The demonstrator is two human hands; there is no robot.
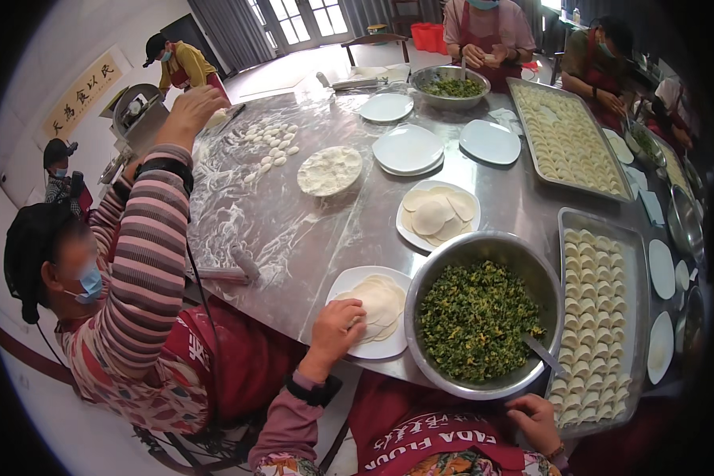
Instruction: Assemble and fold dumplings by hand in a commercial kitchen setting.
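My left hand point(335, 331) rests with bent fingers on the stack of round dough wrappers point(381, 303) on a white square plate point(357, 276); whether it grips one cannot be told. At the table edge, below the big steel bowl point(482, 390), my right hand point(535, 419) has curled fingers and nothing visible in them. Chopped green and yellow filling point(479, 321) fills the bowl, where a metal utensil point(544, 355) leans on the right rim. Right of it, a metal tray point(635, 285) holds rows of folded dumplings point(592, 327). Another plate of wrappers point(433, 214) stands behind the bowl.
At my left, a co-worker in a striped sleeve point(149, 256) raises an arm over the floured table. A flour dish point(329, 171), small dough pieces point(273, 140), stacked white plates point(407, 147) and a second dumpling tray point(571, 140) lie farther back. Other people work across the table.
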